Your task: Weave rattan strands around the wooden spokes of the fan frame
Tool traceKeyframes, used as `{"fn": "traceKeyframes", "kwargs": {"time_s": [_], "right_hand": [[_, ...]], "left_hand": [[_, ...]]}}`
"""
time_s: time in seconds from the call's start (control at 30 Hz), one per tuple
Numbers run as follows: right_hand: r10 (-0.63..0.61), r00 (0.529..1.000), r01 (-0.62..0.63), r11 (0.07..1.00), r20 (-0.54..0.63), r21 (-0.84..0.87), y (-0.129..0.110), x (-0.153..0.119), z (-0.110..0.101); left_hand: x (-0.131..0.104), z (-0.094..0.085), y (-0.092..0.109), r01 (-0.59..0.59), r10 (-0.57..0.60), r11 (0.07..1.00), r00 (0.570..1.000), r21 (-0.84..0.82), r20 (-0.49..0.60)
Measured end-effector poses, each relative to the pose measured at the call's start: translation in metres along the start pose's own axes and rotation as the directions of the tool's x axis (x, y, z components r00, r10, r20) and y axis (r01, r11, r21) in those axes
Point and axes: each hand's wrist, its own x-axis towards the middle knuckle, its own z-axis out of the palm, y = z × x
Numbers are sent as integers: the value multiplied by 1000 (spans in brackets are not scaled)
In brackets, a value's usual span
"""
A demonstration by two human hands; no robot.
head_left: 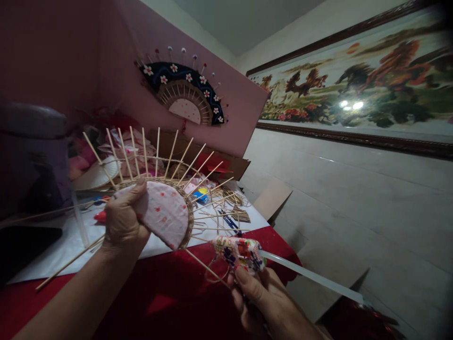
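Observation:
My left hand (125, 217) grips a half-round fan frame (164, 212) by its left side, thumb lying over the floral cloth centre. Thin wooden sticks radiate from the frame's braided cord rim, and a cord links several of them farther out. In my right hand (260, 297) is a glue gun (237, 252) with a colourful patterned body. A long translucent glue stick (311, 274) sticks out of its back end. The gun's front end is close to the lower right sticks of the frame; whether it touches them I cannot tell.
A finished dark-blue flowered fan (189, 75) hangs on a pink board (233, 108) behind. On the white-covered table (208, 233) with red cloth lie dark-blue cutters (228, 222), cord scraps and a blue-yellow packet (201, 194). A purple container (38, 165) stands left; a framed horse picture (354, 80) hangs right.

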Motion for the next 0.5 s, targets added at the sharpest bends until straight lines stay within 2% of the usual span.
{"fn": "traceKeyframes", "kwargs": {"time_s": [0.2,0.5], "right_hand": [[14,1000,-13,1000,-27,23,-2,-2,1],[30,999,-29,999,-39,33,-2,-4,0]], "left_hand": [[0,-1,0,-1,1,1000,1000,3,-27],[-1,0,2,2,-2,1000,1000,-1,-8]]}}
